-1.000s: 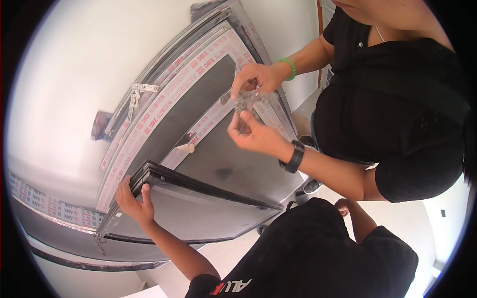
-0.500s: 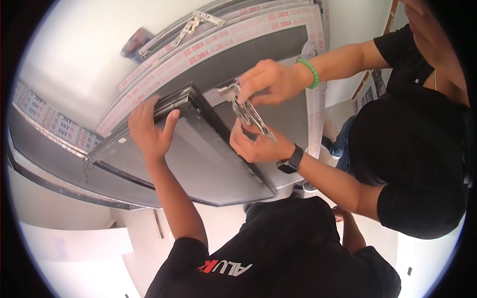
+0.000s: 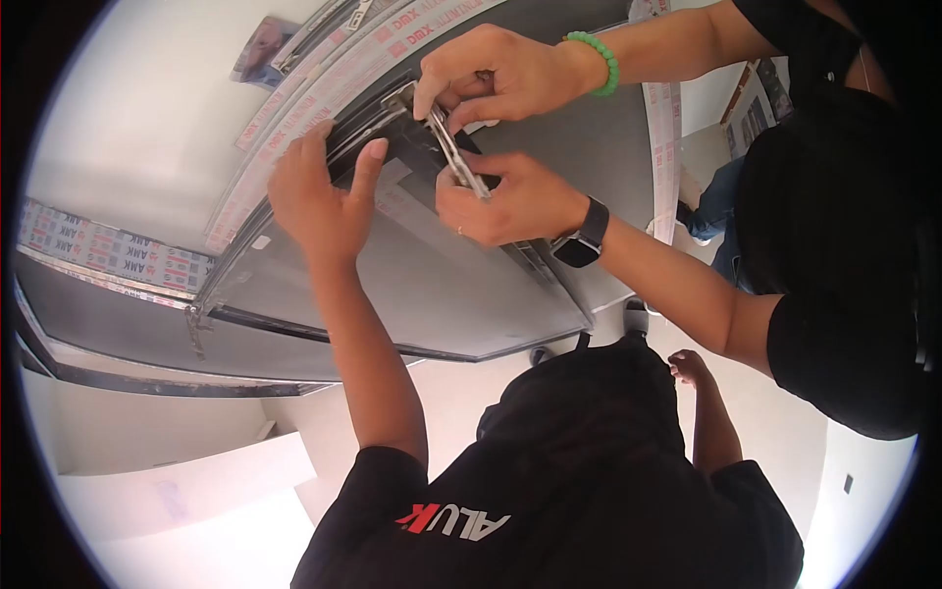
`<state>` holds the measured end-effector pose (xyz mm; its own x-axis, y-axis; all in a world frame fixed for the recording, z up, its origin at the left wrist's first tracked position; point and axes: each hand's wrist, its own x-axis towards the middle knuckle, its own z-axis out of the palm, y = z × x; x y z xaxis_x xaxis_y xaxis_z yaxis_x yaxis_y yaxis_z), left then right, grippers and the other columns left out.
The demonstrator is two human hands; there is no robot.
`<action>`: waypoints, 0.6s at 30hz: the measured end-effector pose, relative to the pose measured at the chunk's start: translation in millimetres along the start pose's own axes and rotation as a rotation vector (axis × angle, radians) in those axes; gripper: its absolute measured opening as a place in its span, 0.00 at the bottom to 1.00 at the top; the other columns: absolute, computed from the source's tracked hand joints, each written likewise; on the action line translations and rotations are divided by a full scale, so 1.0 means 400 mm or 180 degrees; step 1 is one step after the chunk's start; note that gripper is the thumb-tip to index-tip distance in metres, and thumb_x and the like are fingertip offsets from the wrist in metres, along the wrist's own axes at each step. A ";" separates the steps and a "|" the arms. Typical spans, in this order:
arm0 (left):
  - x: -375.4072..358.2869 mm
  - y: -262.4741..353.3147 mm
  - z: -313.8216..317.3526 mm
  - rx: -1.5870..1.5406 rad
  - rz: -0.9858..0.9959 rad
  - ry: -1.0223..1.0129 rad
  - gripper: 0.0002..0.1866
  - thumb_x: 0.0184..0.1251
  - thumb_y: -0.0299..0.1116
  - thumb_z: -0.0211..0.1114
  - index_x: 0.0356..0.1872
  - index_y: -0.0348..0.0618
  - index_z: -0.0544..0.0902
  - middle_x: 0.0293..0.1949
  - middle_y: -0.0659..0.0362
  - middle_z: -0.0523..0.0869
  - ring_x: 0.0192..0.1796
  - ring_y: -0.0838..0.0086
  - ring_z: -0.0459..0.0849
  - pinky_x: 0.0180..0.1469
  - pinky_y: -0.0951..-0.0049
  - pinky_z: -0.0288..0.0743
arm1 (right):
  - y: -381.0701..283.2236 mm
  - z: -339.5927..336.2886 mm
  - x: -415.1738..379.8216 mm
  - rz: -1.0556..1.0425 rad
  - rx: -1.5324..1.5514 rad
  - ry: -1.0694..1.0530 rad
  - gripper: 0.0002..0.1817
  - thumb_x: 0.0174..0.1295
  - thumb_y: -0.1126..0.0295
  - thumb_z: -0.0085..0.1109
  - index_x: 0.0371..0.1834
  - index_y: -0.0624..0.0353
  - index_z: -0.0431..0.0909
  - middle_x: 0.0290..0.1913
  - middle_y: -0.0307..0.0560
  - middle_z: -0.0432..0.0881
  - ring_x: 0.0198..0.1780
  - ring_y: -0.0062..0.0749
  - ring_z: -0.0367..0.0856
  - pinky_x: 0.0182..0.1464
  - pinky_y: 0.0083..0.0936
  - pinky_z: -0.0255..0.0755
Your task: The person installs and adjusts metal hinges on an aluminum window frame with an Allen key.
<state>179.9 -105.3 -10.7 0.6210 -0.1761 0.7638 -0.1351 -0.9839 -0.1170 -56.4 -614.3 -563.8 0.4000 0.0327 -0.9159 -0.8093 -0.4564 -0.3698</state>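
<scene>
My left hand (image 3: 324, 201) grips the upper corner of a dark window frame (image 3: 412, 355), fingers over its far edge and thumb on the near side. The frame stands tilted, with a dark grey panel inside it. At my right side, away from the frame, hangs my right hand (image 3: 691, 367), small in view, its fingers loosely bent and slightly apart with nothing visible in them. Beside my left hand, a co-worker's two hands hold a metal linkage hinge (image 3: 453, 155) along the frame's end edge. Their fingers hide part of it.
Behind stand more frames with red-printed protective tape (image 3: 294, 113). A strip of printed tape (image 3: 108, 250) covers another frame at left. The co-worker (image 3: 834, 226), in a black shirt, stands close on the right. Pale floor (image 3: 383, 417) shows beneath the frames.
The co-worker's hands have brought the hinge up and left, against the frame's end. My left hand keeps its grip on the frame. The view has shifted somewhat.
</scene>
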 end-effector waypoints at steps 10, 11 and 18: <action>0.006 -0.017 0.001 -0.0076 0.0000 0.0342 0.31 0.59 0.62 0.74 0.48 0.44 0.87 0.37 0.60 0.86 0.41 0.61 0.83 0.47 0.61 0.70 | 0.290 0.065 0.062 -0.0184 0.0139 -0.0788 0.13 0.73 0.57 0.61 0.54 0.49 0.83 0.40 0.45 0.87 0.38 0.35 0.85 0.40 0.52 0.78; 0.007 -0.017 -0.002 -0.0067 0.0028 0.0357 0.31 0.59 0.62 0.74 0.47 0.44 0.87 0.36 0.60 0.86 0.40 0.62 0.82 0.47 0.62 0.70 | 0.186 0.068 -0.034 0.0629 0.0153 -0.0330 0.18 0.71 0.61 0.62 0.61 0.49 0.79 0.48 0.38 0.87 0.42 0.35 0.88 0.51 0.56 0.78; 0.000 -0.020 0.000 -0.0121 0.0066 0.0416 0.30 0.61 0.61 0.73 0.48 0.43 0.87 0.37 0.60 0.86 0.41 0.63 0.83 0.46 0.63 0.70 | 0.034 0.005 -0.126 0.0489 -0.0062 0.0055 0.20 0.74 0.53 0.60 0.63 0.49 0.79 0.52 0.47 0.89 0.52 0.39 0.87 0.52 0.47 0.76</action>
<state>181.1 -97.2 -9.7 0.5121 -0.1884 0.8380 -0.1777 -0.9778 -0.1113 -88.5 -620.4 -523.0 0.2798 -0.0541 -0.9585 -0.8531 -0.4719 -0.2224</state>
